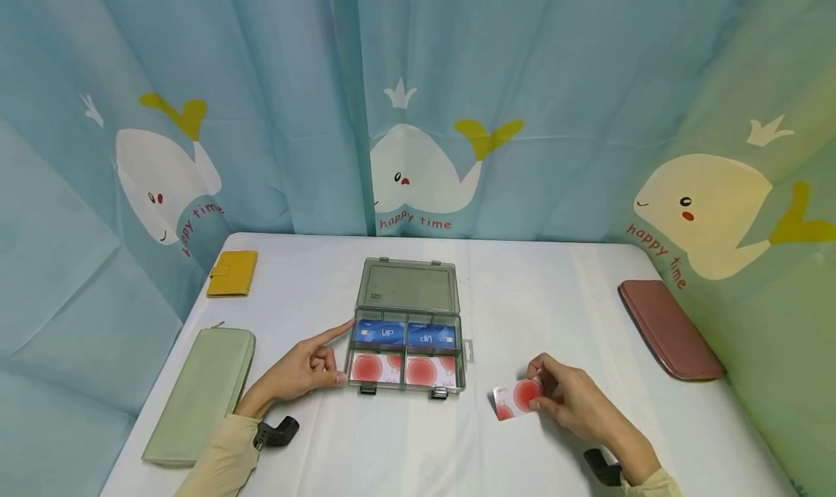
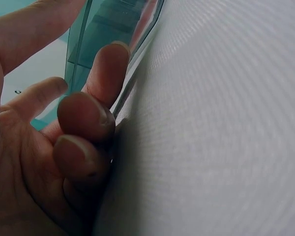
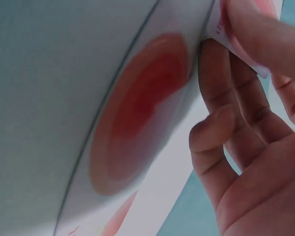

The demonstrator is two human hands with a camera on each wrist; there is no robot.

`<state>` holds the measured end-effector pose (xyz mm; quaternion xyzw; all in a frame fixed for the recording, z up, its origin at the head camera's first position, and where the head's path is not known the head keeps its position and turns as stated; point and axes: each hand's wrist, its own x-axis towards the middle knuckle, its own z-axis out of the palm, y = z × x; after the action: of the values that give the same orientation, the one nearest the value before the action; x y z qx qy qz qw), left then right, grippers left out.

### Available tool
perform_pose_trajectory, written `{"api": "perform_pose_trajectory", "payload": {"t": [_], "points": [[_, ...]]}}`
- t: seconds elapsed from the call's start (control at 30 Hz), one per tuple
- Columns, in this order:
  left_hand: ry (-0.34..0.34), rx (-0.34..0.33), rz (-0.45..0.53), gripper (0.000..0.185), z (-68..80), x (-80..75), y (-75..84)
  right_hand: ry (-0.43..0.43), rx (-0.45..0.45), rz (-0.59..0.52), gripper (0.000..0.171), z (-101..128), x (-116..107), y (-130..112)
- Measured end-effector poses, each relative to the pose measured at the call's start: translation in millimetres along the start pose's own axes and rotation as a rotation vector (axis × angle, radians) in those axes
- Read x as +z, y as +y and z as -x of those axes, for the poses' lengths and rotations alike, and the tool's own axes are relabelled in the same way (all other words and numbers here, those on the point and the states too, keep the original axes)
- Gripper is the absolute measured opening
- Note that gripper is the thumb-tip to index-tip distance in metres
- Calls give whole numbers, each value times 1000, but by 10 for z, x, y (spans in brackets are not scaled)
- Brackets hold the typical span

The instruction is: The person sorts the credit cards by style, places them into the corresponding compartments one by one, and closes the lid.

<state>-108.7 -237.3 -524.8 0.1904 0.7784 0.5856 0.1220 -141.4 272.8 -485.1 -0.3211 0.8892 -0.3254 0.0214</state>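
Observation:
A translucent grey divided box point(image 1: 405, 388) lies open at the middle of the table, its lid folded back. Two blue VIP cards point(image 1: 383, 333) fill its rear compartments; two white cards with red circles point(image 1: 368, 368) fill the front ones. My left hand point(image 1: 307, 370) touches the box's left side, index finger stretched to the rear and thumb at the front corner, other fingers bent. To the right of the box, my right hand point(image 1: 571, 403) pinches a white-and-red card point(image 1: 516, 399) between thumb and fingers. Another printed red circle point(image 3: 137, 113) shows close to the camera in the right wrist view.
A green zip wallet point(image 1: 202, 395) and a small yellow wallet point(image 1: 232, 273) lie at the left. The brown-red wallet point(image 1: 673, 330) is by the right edge. Behind the white table point(image 1: 535, 294) hangs a blue whale-print curtain point(image 1: 294, 120).

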Motion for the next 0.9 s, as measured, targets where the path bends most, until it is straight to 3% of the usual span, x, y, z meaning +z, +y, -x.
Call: {"api": "perform_pose_trajectory", "payload": {"t": [0.23, 0.47, 0.7, 0.9], "points": [[3, 1, -9, 91, 3, -5, 0, 20, -1, -135, 35, -37, 13, -51], [13, -16, -21, 91, 8, 3, 20, 36, 103, -362, 27, -108, -4, -87], [22, -8, -27, 90, 7, 4, 4, 108, 107, -468, 33, -261, 39, -165], [24, -9, -32, 90, 5, 8, 6, 68, 120, -531, 52, -379, 123, -208]]}}
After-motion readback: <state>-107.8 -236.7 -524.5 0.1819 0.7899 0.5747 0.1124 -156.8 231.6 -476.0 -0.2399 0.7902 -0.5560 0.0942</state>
